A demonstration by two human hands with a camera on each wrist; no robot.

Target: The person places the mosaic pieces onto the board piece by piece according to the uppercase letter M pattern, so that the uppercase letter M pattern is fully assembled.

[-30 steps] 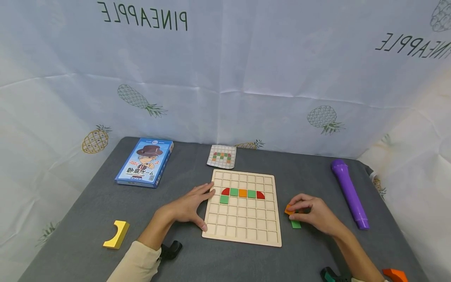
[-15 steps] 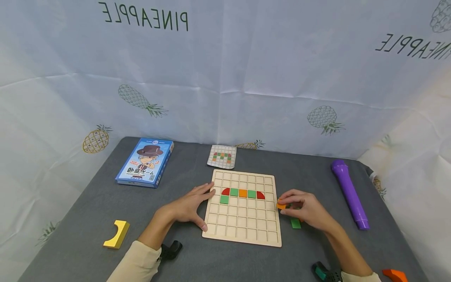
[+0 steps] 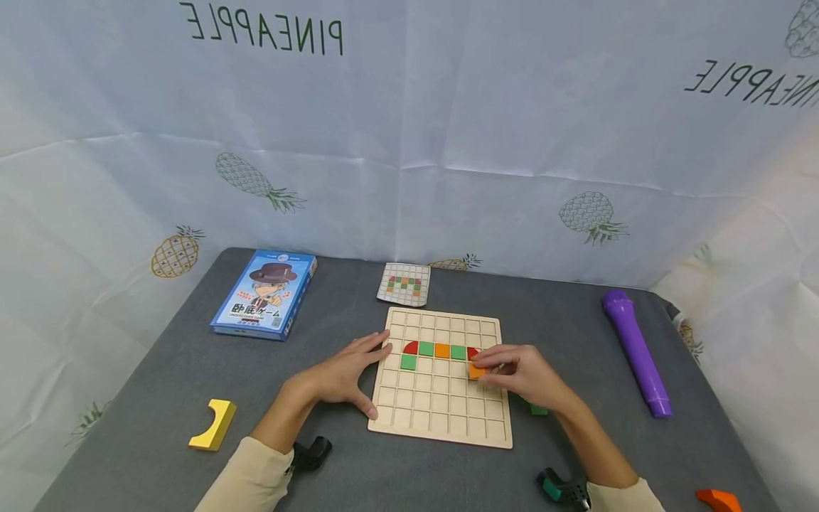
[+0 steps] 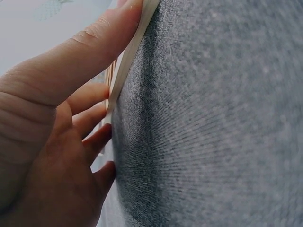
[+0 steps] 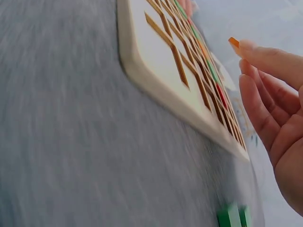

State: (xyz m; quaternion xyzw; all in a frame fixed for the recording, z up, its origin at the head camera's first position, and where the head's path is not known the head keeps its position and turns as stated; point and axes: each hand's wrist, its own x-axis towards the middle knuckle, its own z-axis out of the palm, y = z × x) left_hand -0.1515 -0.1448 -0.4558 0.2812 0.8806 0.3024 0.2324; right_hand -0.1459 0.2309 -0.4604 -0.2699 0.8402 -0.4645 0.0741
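A wooden grid board [image 3: 441,419] lies in the middle of the head view. Across it runs a row of tiles: a red quarter-round [image 3: 411,348] at the left, green and orange squares, and another red one partly behind my right fingers. Below the left end sits a green square tile [image 3: 408,362]. My right hand [image 3: 525,373] pinches an orange square tile [image 3: 476,372] just over the board, under the row's right end. With fingers spread, my left hand [image 3: 339,373] touches the board's left edge; its thumb [image 4: 102,40] meets the rim in the left wrist view.
Green tiles [image 5: 232,217] lie right of the board, partly hidden by my hand. Behind it is a patterned card [image 3: 403,285]. Around the table are a blue box [image 3: 264,293], a yellow arch block [image 3: 213,425], a purple microphone-shaped stick [image 3: 636,355] and an orange block [image 3: 718,500].
My right hand has lifted the orange tile from beside the green one and carried it left over the board. The left hand has stayed at the board's edge.
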